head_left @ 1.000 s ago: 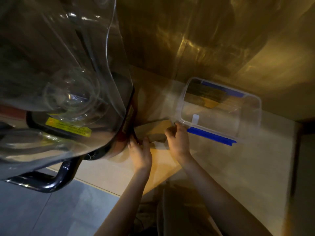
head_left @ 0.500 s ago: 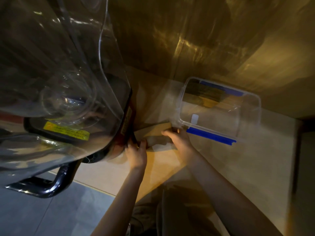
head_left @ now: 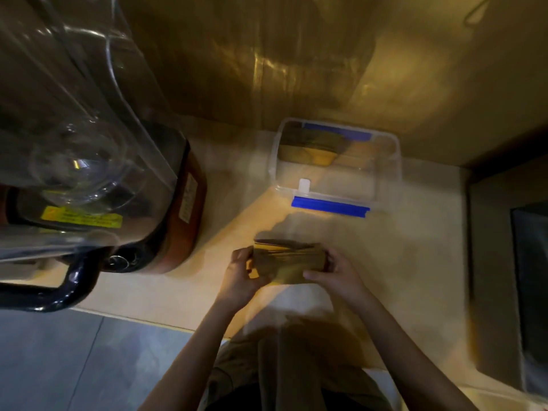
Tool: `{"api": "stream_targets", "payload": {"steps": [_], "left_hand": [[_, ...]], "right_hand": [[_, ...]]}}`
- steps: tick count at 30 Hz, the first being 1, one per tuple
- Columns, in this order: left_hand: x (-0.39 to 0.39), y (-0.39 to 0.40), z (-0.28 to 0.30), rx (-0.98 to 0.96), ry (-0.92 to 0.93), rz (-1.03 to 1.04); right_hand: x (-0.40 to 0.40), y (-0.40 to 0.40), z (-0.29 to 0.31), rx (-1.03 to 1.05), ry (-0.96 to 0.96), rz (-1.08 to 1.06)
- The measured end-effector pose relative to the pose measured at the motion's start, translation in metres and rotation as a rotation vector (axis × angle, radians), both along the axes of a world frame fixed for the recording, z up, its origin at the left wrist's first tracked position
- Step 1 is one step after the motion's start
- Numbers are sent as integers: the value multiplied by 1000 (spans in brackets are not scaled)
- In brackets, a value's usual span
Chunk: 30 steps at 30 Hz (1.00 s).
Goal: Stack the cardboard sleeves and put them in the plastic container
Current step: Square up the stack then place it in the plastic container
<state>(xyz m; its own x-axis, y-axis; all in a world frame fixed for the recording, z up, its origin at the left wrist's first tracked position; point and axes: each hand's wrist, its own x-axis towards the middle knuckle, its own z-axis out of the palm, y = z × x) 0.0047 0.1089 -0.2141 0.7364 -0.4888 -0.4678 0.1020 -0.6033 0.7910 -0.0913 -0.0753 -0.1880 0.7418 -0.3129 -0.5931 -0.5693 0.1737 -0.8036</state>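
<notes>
- You have the stack of cardboard sleeves (head_left: 286, 262) pinched between both hands, lifted just above the counter (head_left: 415, 262) in front of your body.
- Your left hand (head_left: 241, 277) closes on the stack's left end; your right hand (head_left: 335, 275) closes on its right end, thumb lying across the near face. Neither hand is free.
- The stack's long axis runs left to right, from one hand to the other. The edges facing the camera look a little fanned, so it seems not quite squared up; the picture is too blurred to be sure.
- The plastic container (head_left: 396, 173) sits farther out on the counter, straight ahead of your hands and slightly to your right, against the back wall. It is well apart from the stack, with bare counter between.
- Its lid is off or open, and some sleeves already appear to lie in its far part; the near part looks empty.
- The container's long side also runs left to right, roughly parallel to the stack, so you should need a forward carry with little or no turning.
- Your right hand is the nearer one to the container.
- The blender (head_left: 98, 179) stands to your left, clear of the straight path forward.
</notes>
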Motion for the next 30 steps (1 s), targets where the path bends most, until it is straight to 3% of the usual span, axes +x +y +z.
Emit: {"api": "stream_targets", "payload": {"steps": [5, 11, 16, 22, 30], "left_hand": [[-23, -17, 15, -68, -302, -115], [-36, -25, 8, -98, -123, -166], [-49, -33, 4, -156, -42, -73], [-55, -33, 4, -133, -93, -23], [-57, -26, 9, -72, -233, -48]], "right_hand": [[-42, 4, 11, -306, -85, 18], [-66, 9, 5, -287, -28, -16], [-65, 22, -3, -239, -22, -128], [-55, 29, -10, -267, -12, -218], [-63, 18, 0, -323, -50, -73]]}}
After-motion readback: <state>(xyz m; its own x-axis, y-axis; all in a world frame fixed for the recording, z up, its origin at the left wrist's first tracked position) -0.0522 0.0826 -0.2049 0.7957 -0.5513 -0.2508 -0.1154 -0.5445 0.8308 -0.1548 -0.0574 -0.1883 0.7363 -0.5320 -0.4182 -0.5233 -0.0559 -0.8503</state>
